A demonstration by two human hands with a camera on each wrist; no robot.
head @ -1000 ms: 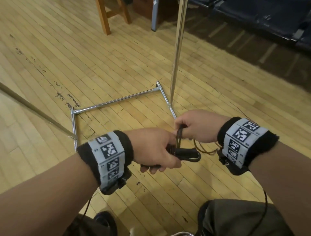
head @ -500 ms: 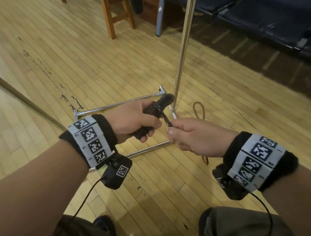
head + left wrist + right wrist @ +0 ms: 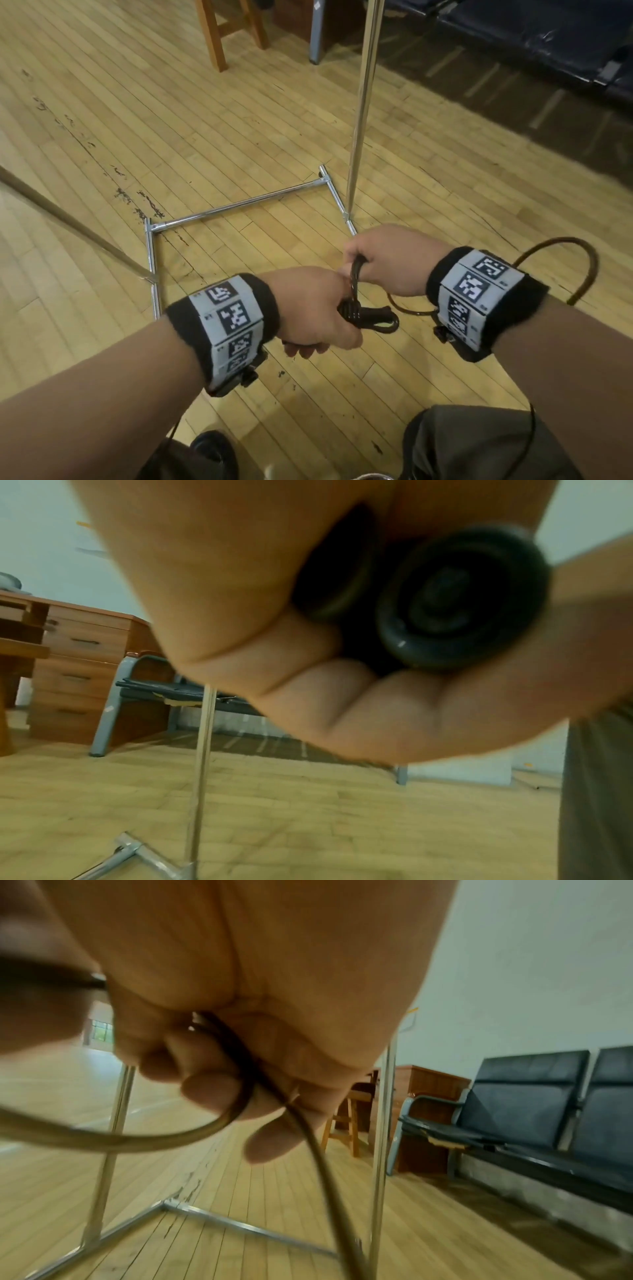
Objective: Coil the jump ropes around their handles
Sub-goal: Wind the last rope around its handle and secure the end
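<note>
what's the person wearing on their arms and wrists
Forearms are bare, no sleeves. The left hand and right hand are ungloved. Each wrist has a black band with white square-code tags, a small black camera unit beneath, and a thin black cable.

Floor (image 3: 239, 130): light wood planks, dark scuff marks left of centre. Chrome rack base (image 3: 236, 205) rests on it, upright pole (image 3: 363, 102) rising from right bar. Wooden stool legs (image 3: 215, 37) and dark bench seats (image 3: 534, 37) stand at far edge.
</note>
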